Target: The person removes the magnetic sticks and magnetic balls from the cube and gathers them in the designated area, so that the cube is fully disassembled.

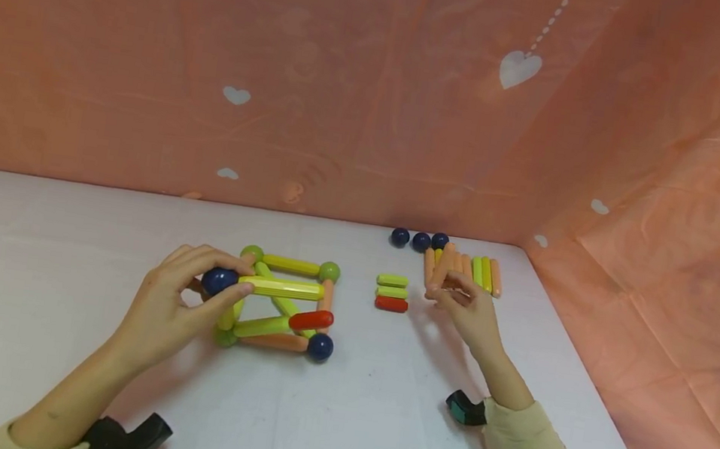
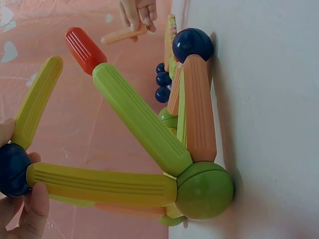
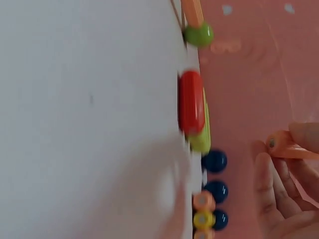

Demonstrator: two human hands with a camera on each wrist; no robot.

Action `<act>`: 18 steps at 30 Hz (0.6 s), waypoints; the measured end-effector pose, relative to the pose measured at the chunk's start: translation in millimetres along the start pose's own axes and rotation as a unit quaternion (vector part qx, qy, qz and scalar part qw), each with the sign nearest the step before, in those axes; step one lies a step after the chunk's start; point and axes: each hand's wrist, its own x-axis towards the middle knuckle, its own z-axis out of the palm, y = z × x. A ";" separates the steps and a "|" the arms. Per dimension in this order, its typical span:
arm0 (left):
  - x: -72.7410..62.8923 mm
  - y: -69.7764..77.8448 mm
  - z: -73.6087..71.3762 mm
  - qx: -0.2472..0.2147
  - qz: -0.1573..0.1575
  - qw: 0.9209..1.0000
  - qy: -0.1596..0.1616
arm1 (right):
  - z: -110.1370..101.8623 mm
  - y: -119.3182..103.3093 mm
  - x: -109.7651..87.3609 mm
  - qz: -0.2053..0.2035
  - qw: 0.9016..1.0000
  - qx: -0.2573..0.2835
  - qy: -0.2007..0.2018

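My left hand (image 1: 168, 305) pinches a dark blue ball (image 1: 219, 282) between thumb and fingers, above the left side of a frame of rods and balls. From that ball a yellow rod (image 1: 283, 289) sticks out to the right; another yellow rod (image 2: 102, 185) links it down to a green ball (image 2: 205, 190) on the table. A light green rod (image 2: 139, 117) slants up from the same green ball, tipped by a short red rod (image 2: 85, 50). Over on the right, my right hand (image 1: 467, 314) pinches an orange rod (image 1: 441, 267), raised off the table near other rods.
Three loose dark blue balls (image 1: 400, 237) lie by the table's back edge. A row of long rods (image 1: 486, 275) lies at the back right. Two short green rods (image 1: 392, 280) and a short red rod (image 1: 391, 304) lie between frame and right hand. An orange curtain (image 1: 378, 90) hangs behind.
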 end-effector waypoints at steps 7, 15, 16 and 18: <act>0.0 0.0 0.1 0.002 -0.003 1.000 -0.001 | -29.2 12.6 12.5 0.015 0.997 -0.025 0.072; -0.5 -0.9 0.6 0.002 -0.006 1.000 0.001 | -63.2 32.2 24.6 0.063 0.990 0.001 0.123; -0.5 -1.0 0.7 0.002 -0.005 1.000 0.001 | -66.5 33.8 25.9 0.072 0.990 -0.003 0.123; -0.6 -1.1 0.8 0.001 -0.004 1.000 0.002 | -71.9 35.9 28.2 0.087 0.989 -0.012 0.123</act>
